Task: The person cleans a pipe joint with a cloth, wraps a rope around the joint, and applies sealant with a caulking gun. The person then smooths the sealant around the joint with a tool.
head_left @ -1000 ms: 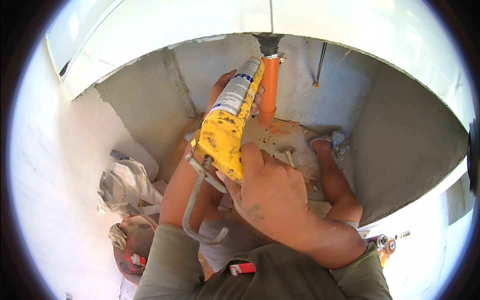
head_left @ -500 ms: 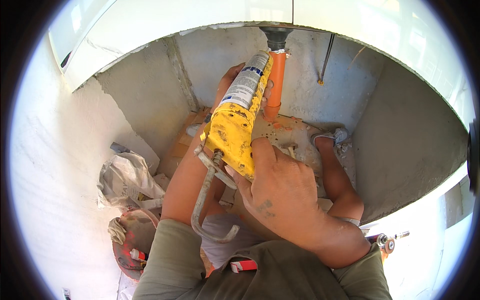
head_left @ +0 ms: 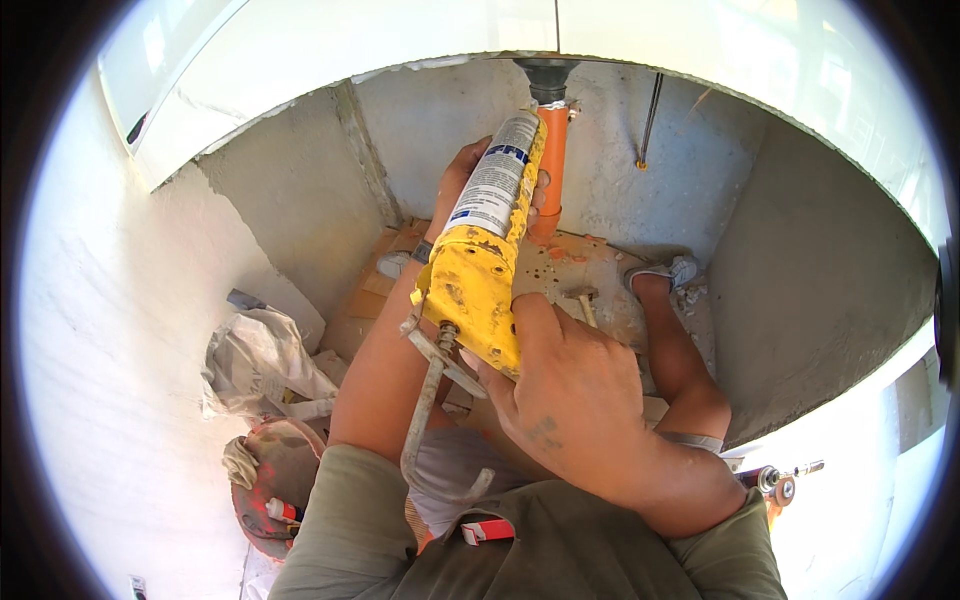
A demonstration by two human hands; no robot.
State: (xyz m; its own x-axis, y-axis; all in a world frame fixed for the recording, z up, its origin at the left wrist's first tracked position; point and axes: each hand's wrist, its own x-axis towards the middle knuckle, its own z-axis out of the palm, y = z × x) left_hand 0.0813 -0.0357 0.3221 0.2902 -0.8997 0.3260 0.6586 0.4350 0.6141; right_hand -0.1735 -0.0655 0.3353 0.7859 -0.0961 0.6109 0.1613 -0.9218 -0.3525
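Note:
A worn yellow caulking gun (head_left: 468, 290) is held between my hands, its front pointing up and away. In its cradle lies a white-grey sealant cartridge (head_left: 494, 182) with a dark blue band. My left hand (head_left: 462, 172) is closed around the front part from beneath, with fingertips showing on the right side. At the rear, my right hand (head_left: 580, 385) wraps the handle area; the gun body hides some of its fingers. A bent metal rod (head_left: 420, 410) with a hooked end sticks out of the back toward me.
Ahead, an orange drain pipe (head_left: 552, 150) with a black collar rises from the floor. A white curved panel (head_left: 400, 30) overhangs the recess. On the left are a crumpled white sack (head_left: 265, 350) and a red-stained bucket (head_left: 270, 470); a hammer (head_left: 583, 300) lies on the floor.
The caulking gun and both hands have shifted slightly down and to the right in view. The grip of each hand looks the same.

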